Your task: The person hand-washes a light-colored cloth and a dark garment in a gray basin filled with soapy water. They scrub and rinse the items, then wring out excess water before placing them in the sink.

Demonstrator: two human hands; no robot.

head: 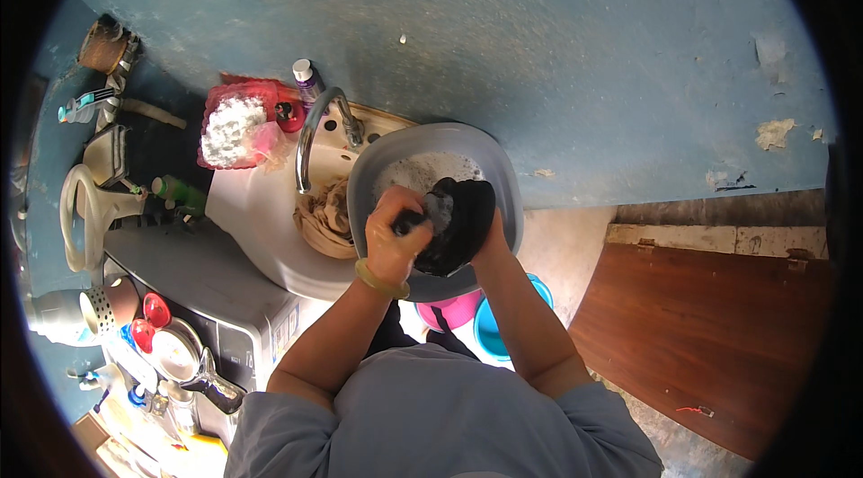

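Over a grey plastic basin (510, 161) with sudsy water (411, 168), both my hands are on a wet black article (470, 222) with pale foam on it. Its exact kind, perhaps a shoe or bunched fabric, cannot be told. My left hand (394, 235), with a pale bangle at the wrist, is curled into a fist around a dark part that pokes out between thumb and fingers; whether this belongs to the article is unclear. My right hand (494, 239) supports the article from the right, its fingers hidden behind it.
A white washbasin (249, 229) with a chrome tap (307, 141) and beige cloth (330, 215) adjoins the basin on the left. Beside it are a red tray (210, 114), a bottle (307, 80) and a washing machine (202, 276). A blue bucket (489, 330) stands below; a wooden door (708, 330) is right.
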